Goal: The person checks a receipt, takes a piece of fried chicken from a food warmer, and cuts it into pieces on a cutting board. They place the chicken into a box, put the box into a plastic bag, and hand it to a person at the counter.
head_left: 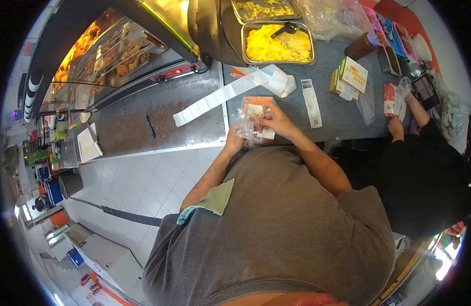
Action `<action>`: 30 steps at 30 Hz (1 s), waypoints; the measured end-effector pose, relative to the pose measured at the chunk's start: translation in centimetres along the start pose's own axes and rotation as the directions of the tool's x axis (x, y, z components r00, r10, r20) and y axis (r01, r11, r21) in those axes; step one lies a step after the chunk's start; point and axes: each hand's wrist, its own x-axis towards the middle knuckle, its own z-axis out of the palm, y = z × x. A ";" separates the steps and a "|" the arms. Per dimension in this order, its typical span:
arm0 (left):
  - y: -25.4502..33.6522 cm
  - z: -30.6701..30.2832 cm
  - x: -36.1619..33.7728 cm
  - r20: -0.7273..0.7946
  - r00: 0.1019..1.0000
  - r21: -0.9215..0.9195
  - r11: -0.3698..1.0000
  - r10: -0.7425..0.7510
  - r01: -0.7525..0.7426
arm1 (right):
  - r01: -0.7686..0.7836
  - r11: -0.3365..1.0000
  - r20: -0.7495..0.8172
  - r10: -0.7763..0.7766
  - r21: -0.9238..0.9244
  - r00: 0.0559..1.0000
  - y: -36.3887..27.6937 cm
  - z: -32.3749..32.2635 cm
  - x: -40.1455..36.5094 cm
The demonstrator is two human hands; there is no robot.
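In front of my body an orange-and-white packet [253,100] lies at the counter edge, partly covered by crinkled clear plastic [244,121]. My left hand [236,138] is closed at the lower left of the plastic, with its fingertips mostly hidden. Over the packet, my right hand [276,121] is closed in a pinch; what lies between its fingers is too small to make out. A strip of white labels [215,104] unrolls leftward from a label roll [278,80] just beyond the packet. To the right of my hands lies a printed receipt [312,104].
Metal trays of yellow food [261,43] stand at the back, one with a black utensil. A green-and-white box [352,76] is at right. Beside me a co-worker's hands hold a red-and-white packet [391,99]. A lit food cabinet [118,56] and a blue pen [150,125] are left.
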 end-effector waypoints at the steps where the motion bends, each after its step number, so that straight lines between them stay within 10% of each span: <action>1: 0.9 0.1 -0.7 0.032 0.978 0.405 0.892 0.208 -0.203 | -0.039 0.997 -0.089 0.045 0.065 0.995 -0.7 0.4 -0.3; 2: 1.6 0.4 -0.9 0.156 0.913 0.718 0.592 0.377 -0.367 | -0.034 0.997 -0.113 0.041 0.062 0.993 -0.6 0.1 -0.3; 5: 2.1 -0.1 -0.2 0.238 0.872 0.860 0.323 0.428 -0.394 | -0.081 0.982 -0.053 0.073 -0.173 0.996 -0.6 -1.0 -0.1; 7: 2.7 0.3 0.0 0.261 0.883 0.867 0.307 0.389 -0.392 | -0.080 0.784 -0.096 0.026 -0.615 0.995 -2.1 -1.0 -0.3; 12: 0.8 0.5 0.9 0.287 0.833 0.873 0.230 0.472 -0.431 | 0.245 0.795 -0.322 -0.477 -0.555 0.818 -1.2 -1.7 0.2; 15: 0.2 0.3 0.4 0.238 0.806 0.909 0.167 0.541 -0.381 | 0.084 0.739 -0.503 -0.532 -0.668 0.681 0.3 -6.6 0.2; 17: -0.1 0.6 0.0 -0.450 0.755 0.442 0.853 0.477 -0.275 | -0.208 0.476 -0.501 -0.649 -0.855 0.573 1.1 -10.4 -2.5; 19: 2.1 0.5 -1.5 -0.425 0.485 0.758 0.593 0.764 -0.270 | -0.395 0.351 -0.517 -0.708 -0.849 0.482 1.6 -12.7 -5.0; 22: 7.6 4.1 -3.8 -0.113 0.465 0.860 0.321 0.878 -0.397 | -0.599 0.638 -0.855 -0.200 -0.485 0.479 2.9 -14.5 -6.7; 24: 9.2 6.2 -3.2 0.210 0.857 0.646 0.591 0.471 -0.483 | -0.542 0.760 -0.814 0.029 -0.359 0.581 5.4 -16.7 -6.1; 27: 8.3 11.1 -1.1 0.371 0.922 0.556 0.821 -0.108 -0.127 | -0.004 0.895 -0.506 0.256 0.447 0.824 0.5 -12.3 -7.8; 29: 6.2 11.9 1.7 0.368 0.908 0.404 0.914 -0.200 0.038 | 0.157 0.804 -0.385 0.096 0.573 0.918 -4.4 -7.3 -10.3; 30: 6.9 12.8 2.4 0.413 0.898 0.278 0.960 -0.151 0.034 | 0.104 0.944 -0.306 -0.003 0.314 0.952 -6.8 -5.1 -11.2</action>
